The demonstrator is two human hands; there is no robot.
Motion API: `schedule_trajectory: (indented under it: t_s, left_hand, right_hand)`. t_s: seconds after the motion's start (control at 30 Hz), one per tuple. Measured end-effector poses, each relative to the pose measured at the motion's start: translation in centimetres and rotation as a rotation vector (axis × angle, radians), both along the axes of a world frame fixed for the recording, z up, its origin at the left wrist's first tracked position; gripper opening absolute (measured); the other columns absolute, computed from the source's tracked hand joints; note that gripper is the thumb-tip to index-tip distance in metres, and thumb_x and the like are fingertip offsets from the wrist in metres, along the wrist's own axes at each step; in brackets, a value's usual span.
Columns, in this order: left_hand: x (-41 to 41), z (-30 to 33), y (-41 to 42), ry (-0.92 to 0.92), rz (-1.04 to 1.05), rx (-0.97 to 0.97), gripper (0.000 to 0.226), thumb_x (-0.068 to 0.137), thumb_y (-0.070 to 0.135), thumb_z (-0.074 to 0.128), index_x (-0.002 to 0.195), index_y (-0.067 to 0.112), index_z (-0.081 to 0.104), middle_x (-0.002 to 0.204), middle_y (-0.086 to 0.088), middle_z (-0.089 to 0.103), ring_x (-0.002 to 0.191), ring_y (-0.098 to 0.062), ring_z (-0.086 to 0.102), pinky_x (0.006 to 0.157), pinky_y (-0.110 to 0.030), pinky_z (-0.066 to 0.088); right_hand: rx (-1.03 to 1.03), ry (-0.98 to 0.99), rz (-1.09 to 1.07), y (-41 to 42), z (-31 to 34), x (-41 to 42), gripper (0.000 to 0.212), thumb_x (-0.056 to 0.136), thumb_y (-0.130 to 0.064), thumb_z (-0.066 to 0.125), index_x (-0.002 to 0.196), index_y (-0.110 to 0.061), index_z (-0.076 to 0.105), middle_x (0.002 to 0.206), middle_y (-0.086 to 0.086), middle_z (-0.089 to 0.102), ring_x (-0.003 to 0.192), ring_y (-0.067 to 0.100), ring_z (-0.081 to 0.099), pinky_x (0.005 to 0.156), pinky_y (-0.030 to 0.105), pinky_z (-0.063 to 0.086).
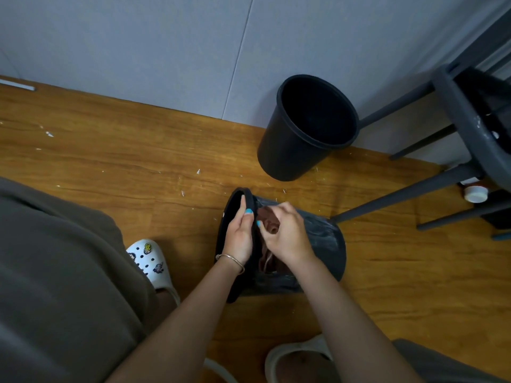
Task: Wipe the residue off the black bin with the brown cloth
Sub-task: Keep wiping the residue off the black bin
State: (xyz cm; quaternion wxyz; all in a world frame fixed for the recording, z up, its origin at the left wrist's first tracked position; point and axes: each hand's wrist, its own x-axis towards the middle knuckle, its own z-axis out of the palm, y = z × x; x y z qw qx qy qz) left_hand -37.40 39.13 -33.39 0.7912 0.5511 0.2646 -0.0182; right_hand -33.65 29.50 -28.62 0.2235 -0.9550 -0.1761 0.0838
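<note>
A round black plastic bin (318, 244) streaked with whitish residue lies on its side on the wooden plank floor (110, 161). The left hand (240, 236) curls its fingers over the bin's rim, gripping it. The right hand (286, 233) presses a crumpled brown cloth (269, 226) against the bin's wall just beside the rim, fingers bent around the cloth. A second, upright black bin (301, 134) stands beyond the lying bin.

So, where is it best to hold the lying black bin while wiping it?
Grip the black bin by its rolled rim, from the open-mouth side on the left, where the left hand already holds it. The bin lies sideways, so the rim likely stops rolling.
</note>
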Motion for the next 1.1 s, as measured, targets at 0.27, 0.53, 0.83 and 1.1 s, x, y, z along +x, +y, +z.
schedule_trajectory:
  t_s: [0.27, 0.53, 0.83, 1.1]
  left_hand:
    - [0.7, 0.0, 0.5, 0.016, 0.005, -0.083, 0.047, 0.101, 0.022, 0.038, 0.147, 0.028, 0.031, 0.149, 0.005, 0.037, 0.135, -0.01, 0.034, 0.116, -0.035, 0.023]
    - [0.2, 0.3, 0.4, -0.006, 0.004, -0.043, 0.046, 0.103, 0.021, 0.035, 0.148, 0.026, 0.029, 0.146, 0.006, 0.039, 0.13, -0.005, 0.036, 0.104, -0.021, 0.028]
    - [0.1, 0.4, 0.0, 0.009, 0.036, 0.015, 0.048, 0.102, 0.02, 0.034, 0.149, 0.028, 0.027, 0.15, 0.002, 0.035, 0.135, -0.011, 0.035, 0.11, -0.024, 0.027]
    - [0.9, 0.6, 0.4, 0.012, -0.001, -0.023, 0.047, 0.103, 0.025, 0.033, 0.149, 0.032, 0.026, 0.152, 0.002, 0.032, 0.139, -0.014, 0.029, 0.106, -0.023, 0.02]
  right_hand:
    - [-0.006, 0.049, 0.221, -2.5, -0.1, -2.5, 0.034, 0.084, -0.018, 0.072, 0.117, -0.015, 0.067, 0.108, -0.002, 0.052, 0.099, 0.013, 0.053, 0.089, 0.028, 0.049]
    - [0.033, 0.039, 0.001, -0.4, -0.1, -3.2, 0.028, 0.087, -0.019, 0.069, 0.114, -0.017, 0.067, 0.105, -0.005, 0.048, 0.098, 0.009, 0.049, 0.088, 0.018, 0.042]
    - [0.017, 0.013, -0.131, 0.8, -0.2, -0.7, 0.026, 0.086, -0.023, 0.07, 0.111, -0.016, 0.068, 0.104, 0.001, 0.051, 0.099, 0.018, 0.054, 0.088, 0.029, 0.049]
    - [0.045, 0.084, 0.016, -1.9, -1.0, -5.5, 0.032, 0.082, -0.019, 0.074, 0.113, -0.017, 0.069, 0.105, -0.006, 0.049, 0.096, 0.013, 0.054, 0.088, 0.029, 0.051]
